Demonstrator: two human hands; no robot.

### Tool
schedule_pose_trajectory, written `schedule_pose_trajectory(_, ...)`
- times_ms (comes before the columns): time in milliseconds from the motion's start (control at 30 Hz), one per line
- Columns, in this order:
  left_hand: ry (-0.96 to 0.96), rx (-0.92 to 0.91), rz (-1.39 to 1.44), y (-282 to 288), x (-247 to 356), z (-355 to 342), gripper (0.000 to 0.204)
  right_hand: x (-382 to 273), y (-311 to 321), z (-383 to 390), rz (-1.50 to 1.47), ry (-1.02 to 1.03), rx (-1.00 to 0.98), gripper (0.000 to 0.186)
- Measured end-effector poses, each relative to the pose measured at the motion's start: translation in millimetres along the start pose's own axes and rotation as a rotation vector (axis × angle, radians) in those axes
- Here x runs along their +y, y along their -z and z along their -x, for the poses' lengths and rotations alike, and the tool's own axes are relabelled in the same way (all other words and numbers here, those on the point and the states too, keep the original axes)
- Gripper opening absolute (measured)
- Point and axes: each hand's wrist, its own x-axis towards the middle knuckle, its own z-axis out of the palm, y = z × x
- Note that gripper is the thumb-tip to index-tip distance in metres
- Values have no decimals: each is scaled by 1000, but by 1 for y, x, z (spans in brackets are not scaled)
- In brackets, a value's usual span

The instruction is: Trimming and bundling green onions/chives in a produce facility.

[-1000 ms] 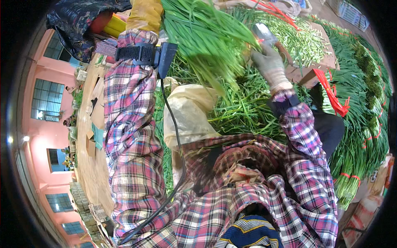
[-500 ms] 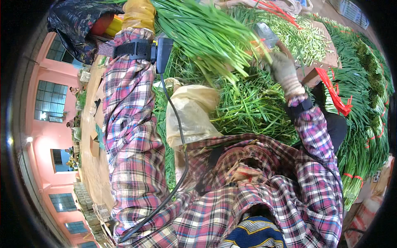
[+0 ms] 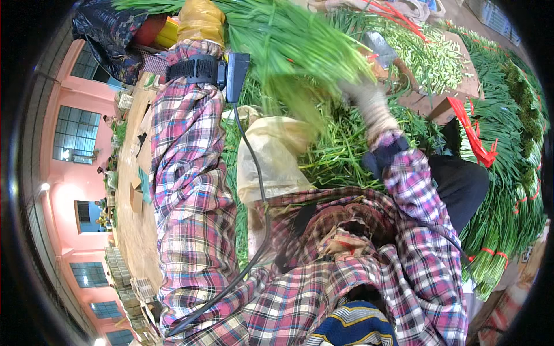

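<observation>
My left hand, in a yellow glove, grips a long bunch of green leafy stalks across the top of the view. My right hand, in a grey glove, is at the bunch's lower right end, its fingers smeared by motion. Behind it lies a flat metal blade beside piled cut pale stalk pieces. Loose green leaves are heaped below the bunch, beside a cream plastic sheet.
Tied stalk bundles are stacked at the right, near red ties. A dark plastic bag lies upper left. A wire runs from my left wrist. Small distant figures and boxes are along the pink-walled left side.
The leafy bunch is swinging and blurred, its leaves stretching further left. My right hand moved right, then back leftward and downward from half a second ago.
</observation>
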Motion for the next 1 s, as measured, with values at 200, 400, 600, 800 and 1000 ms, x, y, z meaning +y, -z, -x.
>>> schedule_pose_trajectory(200, 255, 60, 421, -44, 25, 24, 35, -8, 3, 24, -609, -129, 129, 31)
schedule_pose_trajectory(400, 169, 25, 449, 38, 14, 8, 28, -8, -4, 22, -802, -252, 210, 32)
schedule_pose_trajectory(600, 3, 144, 240, -28, -24, 9, 18, 36, 20, 29, -1036, -332, 414, 22)
schedule_pose_trajectory(800, -112, -775, 646, 103, -32, -27, 33, 64, 8, 30, -736, -323, 315, 18)
schedule_pose_trajectory(1000, 123, -1163, 743, 86, -39, -32, 35, -38, 24, 23, 471, 601, 722, 14)
